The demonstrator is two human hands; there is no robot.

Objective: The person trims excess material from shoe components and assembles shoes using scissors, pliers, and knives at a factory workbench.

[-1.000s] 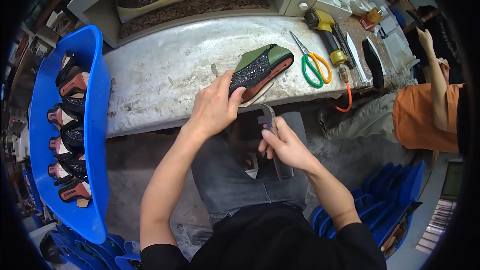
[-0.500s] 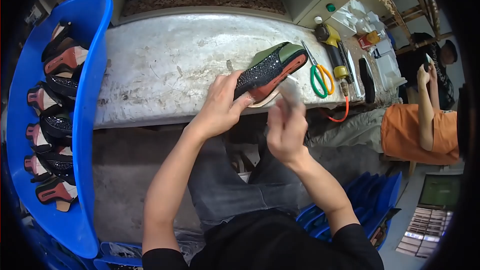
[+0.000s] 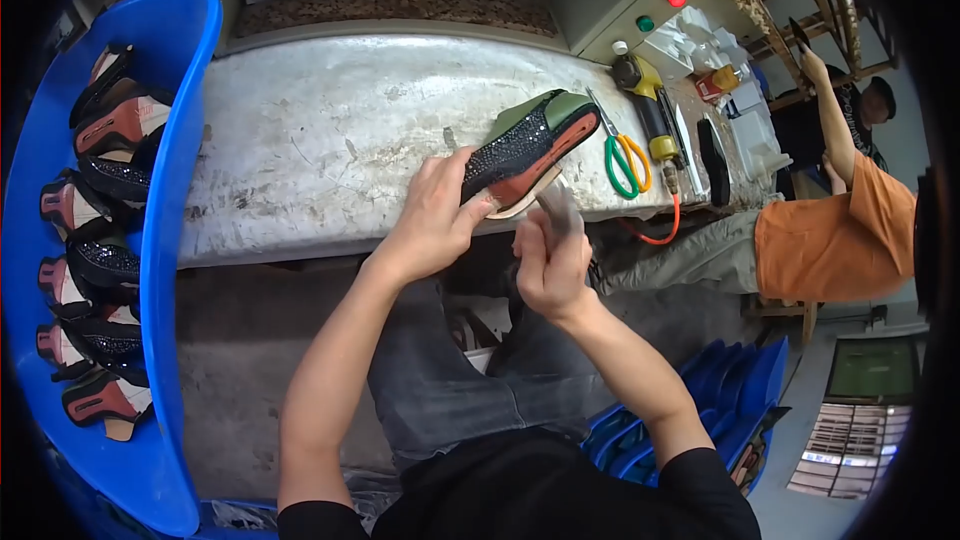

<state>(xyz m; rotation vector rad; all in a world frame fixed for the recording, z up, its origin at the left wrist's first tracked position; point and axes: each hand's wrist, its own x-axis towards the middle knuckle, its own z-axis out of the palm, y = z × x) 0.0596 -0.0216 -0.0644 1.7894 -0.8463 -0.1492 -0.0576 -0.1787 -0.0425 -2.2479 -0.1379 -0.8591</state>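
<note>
My left hand (image 3: 435, 205) is wrapped round the heel end of a shoe (image 3: 515, 145) with a sparkling black side and green lining. The shoe lies tilted at the bench's front edge, its reddish sole side turned toward me. A pale strip shows along the lower edge near my thumb. Close beside that strip, my right hand (image 3: 552, 265) is closed on a grey tool (image 3: 562, 210), smeared by motion, and I cannot tell its kind. Green-and-orange scissors (image 3: 627, 165) lie on the bench to the right of the shoe.
At left, a long blue bin (image 3: 168, 270) holds several similar shoes. A yellow-and-black heat gun (image 3: 652, 105) with an orange hose rests right of the scissors. Behind the metal-topped bench (image 3: 310, 140) stands a grey cabinet (image 3: 590, 10). A person in an orange top (image 3: 830, 240) is at far right.
My right hand and its tool have moved slightly down and left, the tool staying near the shoe's lower edge. The left grip stays the same. The person at right has raised an arm.
</note>
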